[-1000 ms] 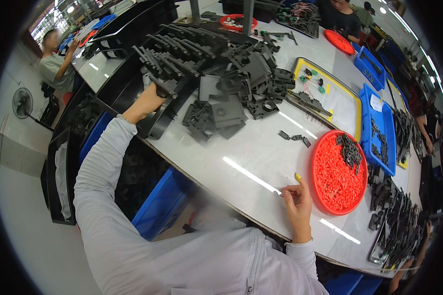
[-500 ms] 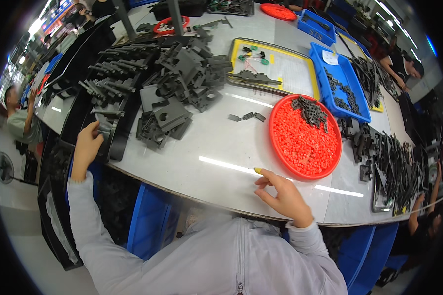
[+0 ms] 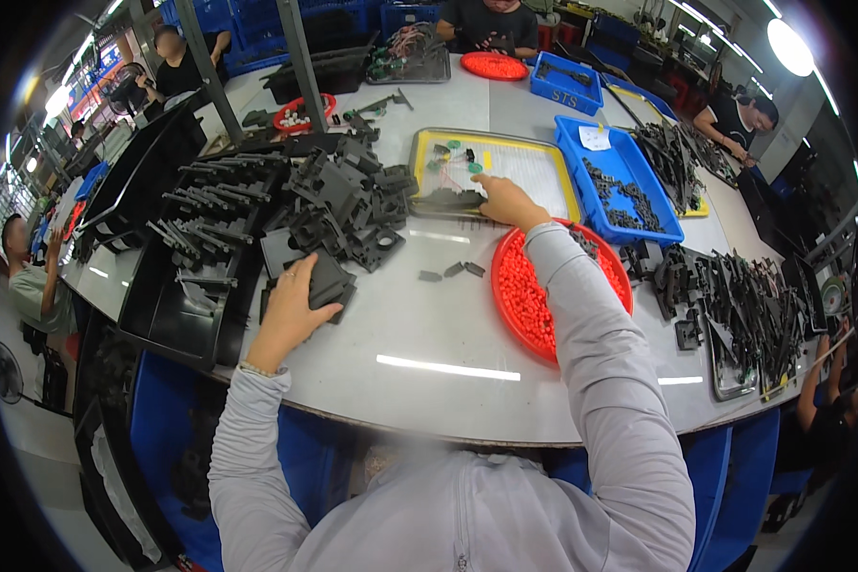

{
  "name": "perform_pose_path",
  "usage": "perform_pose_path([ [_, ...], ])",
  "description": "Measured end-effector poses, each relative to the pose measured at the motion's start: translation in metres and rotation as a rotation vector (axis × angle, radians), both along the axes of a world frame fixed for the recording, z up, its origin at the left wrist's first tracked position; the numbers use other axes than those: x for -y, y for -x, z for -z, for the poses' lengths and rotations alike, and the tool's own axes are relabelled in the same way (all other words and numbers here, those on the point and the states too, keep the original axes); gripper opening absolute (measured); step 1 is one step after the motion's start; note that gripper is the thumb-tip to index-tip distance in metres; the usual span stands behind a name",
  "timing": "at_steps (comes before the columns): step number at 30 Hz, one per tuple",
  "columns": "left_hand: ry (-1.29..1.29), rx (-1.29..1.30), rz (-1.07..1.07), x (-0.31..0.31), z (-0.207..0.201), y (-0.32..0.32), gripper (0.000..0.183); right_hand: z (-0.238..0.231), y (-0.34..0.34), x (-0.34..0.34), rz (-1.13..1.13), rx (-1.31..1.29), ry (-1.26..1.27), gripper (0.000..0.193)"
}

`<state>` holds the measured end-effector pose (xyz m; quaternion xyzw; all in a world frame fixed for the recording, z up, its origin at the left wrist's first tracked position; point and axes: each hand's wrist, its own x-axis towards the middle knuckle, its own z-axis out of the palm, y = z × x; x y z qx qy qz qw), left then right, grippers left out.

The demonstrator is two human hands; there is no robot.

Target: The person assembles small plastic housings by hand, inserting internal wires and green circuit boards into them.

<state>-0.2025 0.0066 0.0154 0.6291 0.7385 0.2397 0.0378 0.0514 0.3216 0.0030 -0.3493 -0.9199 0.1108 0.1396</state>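
A flat dark plastic part (image 3: 322, 283) lies left of centre in the frame, at the near edge of a heap of black moulded parts (image 3: 338, 195), and the left hand (image 3: 291, 307) rests on it with fingers spread, not closed around it. The right hand (image 3: 507, 202) reaches to the upper middle, fingertips down on the yellow-rimmed tray (image 3: 534, 167) beside a dark piece (whether it pinches anything I cannot tell). Its sleeve crosses the round red tray (image 3: 524, 291) of small red pieces. Three small grey bits (image 3: 453, 272) lie on the white table (image 3: 419, 334) between the hands. A blue bin (image 3: 620, 181) sits further right.
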Motion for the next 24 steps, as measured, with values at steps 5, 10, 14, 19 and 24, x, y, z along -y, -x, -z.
perform_pose_path([
  [5,-0.058,0.101,-0.015,0.001,0.000,0.003,0.070,-0.003,0.008,-0.003,-0.068,0.110,-0.053,0.028],
  [10,-0.246,0.172,-0.032,0.003,-0.014,-0.005,0.061,-0.031,0.004,-0.029,-0.026,-0.236,-0.139,0.022],
  [14,-0.345,0.553,-0.033,0.001,-0.017,-0.009,0.051,-0.074,0.001,-0.039,0.171,-0.723,-0.055,0.022],
  [19,-0.487,1.375,0.125,0.011,-0.022,-0.009,0.043,-0.123,-0.022,-0.003,0.013,-1.043,0.277,0.021],
  [24,-0.337,1.910,0.465,0.020,-0.020,-0.042,0.062,-0.149,-0.066,0.078,-0.135,-1.064,0.488,0.023],
])
